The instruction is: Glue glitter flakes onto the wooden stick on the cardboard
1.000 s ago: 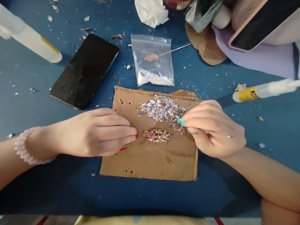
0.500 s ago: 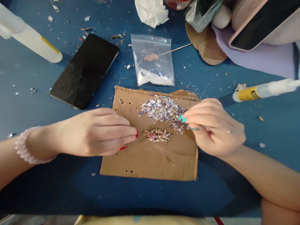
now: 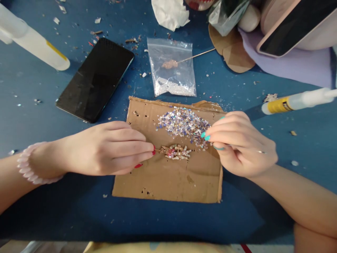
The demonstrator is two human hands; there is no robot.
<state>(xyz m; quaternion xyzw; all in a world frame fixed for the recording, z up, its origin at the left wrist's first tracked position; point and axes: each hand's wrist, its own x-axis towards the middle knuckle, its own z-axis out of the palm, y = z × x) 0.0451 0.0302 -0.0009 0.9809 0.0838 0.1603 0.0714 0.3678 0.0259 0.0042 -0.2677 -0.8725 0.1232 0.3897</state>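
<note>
My left hand [image 3: 113, 149] is closed, its fingertips pinching the thin stem of a beaded ornament [image 3: 176, 152]. Pink, cream and gold beads cover the ornament, which lies low over a piece of cardboard [image 3: 163, 182]. My right hand [image 3: 242, 144] is closed on slim metal tweezers [image 3: 197, 136], mostly hidden by the fingers. Their tip reaches into the right side of a pile of tiny blue, white and purple chips [image 3: 181, 121] on the cardboard, just above the ornament.
Behind the cardboard lies a clear zip bag [image 3: 173, 82] of small white beads, with a beaded stick [image 3: 196, 56] across it. A black phone [image 3: 96, 79] is at left. Glue bottles [image 3: 39, 45] flank both sides; crumpled tissue [image 3: 171, 15] and purple cloth [image 3: 289, 70] sit at the back.
My right hand has shifted slightly, and the tweezers' tip now sits a little lower and further left in the chips. My left hand and the ornament stay almost still.
</note>
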